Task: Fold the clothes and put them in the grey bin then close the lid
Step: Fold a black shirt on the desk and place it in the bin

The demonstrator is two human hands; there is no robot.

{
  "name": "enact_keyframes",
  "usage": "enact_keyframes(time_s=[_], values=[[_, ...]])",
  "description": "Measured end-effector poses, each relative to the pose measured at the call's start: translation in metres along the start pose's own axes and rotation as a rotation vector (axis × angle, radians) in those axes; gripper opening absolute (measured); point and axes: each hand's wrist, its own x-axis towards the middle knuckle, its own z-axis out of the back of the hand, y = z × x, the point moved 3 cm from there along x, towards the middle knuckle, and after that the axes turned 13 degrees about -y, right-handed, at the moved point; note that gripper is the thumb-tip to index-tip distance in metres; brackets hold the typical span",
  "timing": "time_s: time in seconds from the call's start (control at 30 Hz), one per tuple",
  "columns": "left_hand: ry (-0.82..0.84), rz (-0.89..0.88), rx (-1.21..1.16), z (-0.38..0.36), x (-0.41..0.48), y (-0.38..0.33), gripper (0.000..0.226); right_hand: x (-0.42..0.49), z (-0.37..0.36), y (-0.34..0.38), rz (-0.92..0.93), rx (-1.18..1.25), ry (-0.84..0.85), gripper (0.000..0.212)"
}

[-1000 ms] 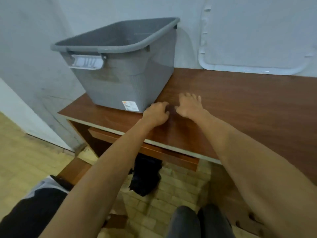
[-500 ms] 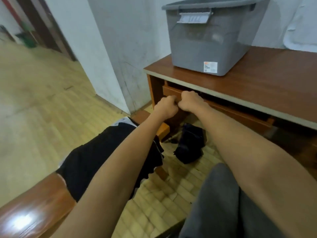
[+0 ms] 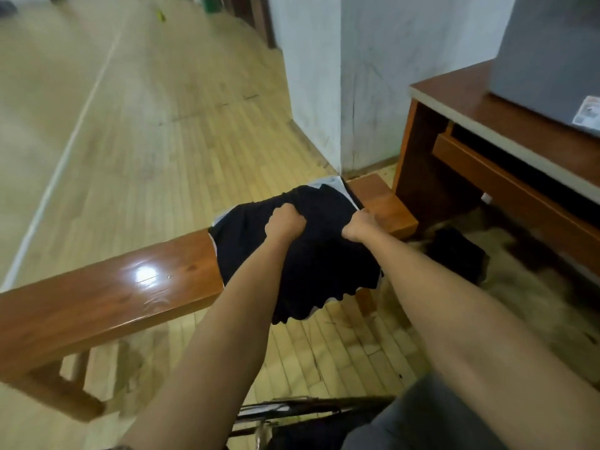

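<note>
Your left hand (image 3: 285, 222) & right hand (image 3: 358, 227) each clench a fistful of the black garment (image 3: 324, 274), which is draped over the bench's (image 3: 113, 287) right end. Early stage imo: nothing's folded yet. The grey bin (image 3: 552, 43) sits on the desk (image 3: 480, 105) corner w/ its lid out of view.

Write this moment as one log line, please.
stage: grasp | left hand: grips black garment | right hand: grips it | garment: draped on bench | grey bin: on desk

Garment (image 3: 311, 254) lies on bench (image 3: 107, 293), left of desk (image 3: 506, 125) bearing bin (image 3: 552, 53).
</note>
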Motion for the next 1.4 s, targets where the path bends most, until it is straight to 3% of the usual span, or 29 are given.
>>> enact_keyframes(time_s=[0.17,0.27,0.37,0.53,0.63,0.7,0.83,0.97,1.1,1.27,1.4], values=[[-0.148,0.227,0.038,0.015,-0.009,0.067,0.007,0.006,-0.021,0.008,0.010,-0.030,-0.015,0.073],[-0.179,0.324,0.056,0.017,-0.014,0.098,0.034,0.008,-0.030,0.007,0.026,-0.035,-0.080,0.074],[-0.164,0.530,0.012,0.014,-0.024,0.127,0.065,0.009,-0.044,-0.004,-0.057,0.003,-0.090,0.075],[-0.209,0.621,-0.024,0.004,-0.043,0.149,0.040,0.007,-0.063,-0.021,-0.122,0.081,-0.137,0.063],[-0.277,0.703,-0.103,-0.005,-0.058,0.156,0.047,0.010,-0.064,-0.030,-0.132,0.136,-0.228,0.056],[-0.319,0.775,-0.166,-0.014,-0.072,0.163,0.050,0.010,-0.064,-0.041,-0.182,0.178,-0.239,0.062],[-0.369,0.926,-0.504,-0.041,-0.105,0.167,0.052,0.004,-0.081,-0.069,-0.346,0.280,-0.105,0.075],[-0.121,0.919,-0.615,-0.075,-0.119,0.166,0.052,-0.003,-0.112,-0.087,-0.475,0.492,0.107,0.072],[0.003,0.907,-0.615,-0.092,-0.128,0.169,0.023,-0.016,-0.139,-0.090,-0.608,0.727,0.222,0.068],[0.150,0.969,-0.682,-0.111,-0.135,0.182,0.030,0.007,-0.254,-0.127,-0.662,0.772,0.460,0.041],[0.234,1.023,-0.768,-0.132,-0.144,0.184,0.043,-0.053,-0.209,-0.083,-0.777,0.974,0.483,0.031]])
